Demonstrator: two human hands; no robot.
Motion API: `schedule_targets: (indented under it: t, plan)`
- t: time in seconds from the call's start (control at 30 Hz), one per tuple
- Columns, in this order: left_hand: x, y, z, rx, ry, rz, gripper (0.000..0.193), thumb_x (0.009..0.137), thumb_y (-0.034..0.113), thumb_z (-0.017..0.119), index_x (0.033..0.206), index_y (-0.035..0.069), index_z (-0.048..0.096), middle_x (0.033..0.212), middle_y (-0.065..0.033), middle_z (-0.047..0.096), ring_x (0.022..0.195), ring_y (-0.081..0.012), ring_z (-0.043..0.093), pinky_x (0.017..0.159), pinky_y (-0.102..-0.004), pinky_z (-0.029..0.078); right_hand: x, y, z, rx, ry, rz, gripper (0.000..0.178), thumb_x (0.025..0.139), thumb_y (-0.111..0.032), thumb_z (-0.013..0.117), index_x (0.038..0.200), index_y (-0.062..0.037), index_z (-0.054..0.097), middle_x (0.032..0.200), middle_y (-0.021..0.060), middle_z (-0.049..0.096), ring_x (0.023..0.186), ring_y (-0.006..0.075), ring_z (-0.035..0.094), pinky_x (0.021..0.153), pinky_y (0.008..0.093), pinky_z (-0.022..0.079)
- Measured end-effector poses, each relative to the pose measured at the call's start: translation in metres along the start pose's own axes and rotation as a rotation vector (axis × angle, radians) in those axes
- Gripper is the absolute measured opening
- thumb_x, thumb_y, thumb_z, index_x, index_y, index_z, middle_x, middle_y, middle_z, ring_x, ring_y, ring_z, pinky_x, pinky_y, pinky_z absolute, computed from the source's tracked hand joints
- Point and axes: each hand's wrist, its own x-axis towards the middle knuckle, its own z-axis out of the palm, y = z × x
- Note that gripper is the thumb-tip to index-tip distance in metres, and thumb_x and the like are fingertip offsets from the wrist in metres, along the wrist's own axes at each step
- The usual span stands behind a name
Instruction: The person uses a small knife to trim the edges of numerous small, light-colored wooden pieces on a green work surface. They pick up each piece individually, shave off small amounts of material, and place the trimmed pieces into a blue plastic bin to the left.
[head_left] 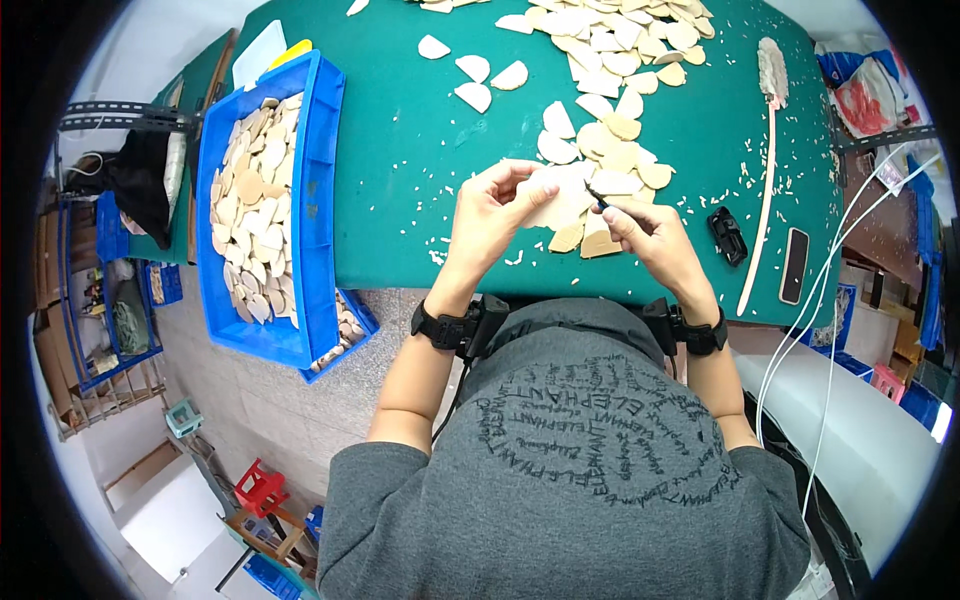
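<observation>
My left hand pinches a flat cream-coloured foam-like piece between thumb and fingers, above the near edge of the green table. Closed around a slim black pointed tool, my right hand is just to the right of that piece. The tool's tip is at the piece's right side; whether it touches cannot be made out. Similar half-round pieces lie beyond and beneath my hands, running back to a larger pile at the far side. Small pale shavings are scattered around.
A blue crate full of half-round pieces stands at the left, with another blue bin below it. On the table's right are a long-handled brush, a black holder-like object and a phone. White cables hang at right.
</observation>
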Motion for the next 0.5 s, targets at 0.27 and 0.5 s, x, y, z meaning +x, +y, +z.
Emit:
schedule_targets:
  t: [0.27, 0.5]
  plan:
    - [-0.003, 0.006, -0.004, -0.020, -0.027, -0.025, 0.028, 0.083, 0.018, 0.072, 0.101, -0.002, 0.065, 0.086, -0.0049, 0.067, 0.077, -0.0065, 0.060, 0.068, -0.0211, 0.049, -0.003, -0.010, -0.002, 0.111, -0.123, 0.067, 0.032, 0.094, -0.029, 0.055, 0.104, -0.0017, 0.068, 0.067, -0.0045, 0.052, 0.058, 0.0030, 0.045, 0.053, 0.0181, 0.037]
    - [-0.003, 0.009, -0.005, 0.000, -0.039, -0.032, 0.027, 0.083, 0.016, 0.071, 0.102, -0.003, 0.065, 0.087, -0.0058, 0.067, 0.077, -0.0071, 0.061, 0.068, -0.0214, 0.050, -0.003, -0.012, -0.002, 0.075, -0.117, 0.039, 0.032, 0.093, -0.030, 0.056, 0.101, -0.0020, 0.069, 0.062, -0.0051, 0.050, 0.054, 0.0019, 0.043, 0.049, 0.0187, 0.033]
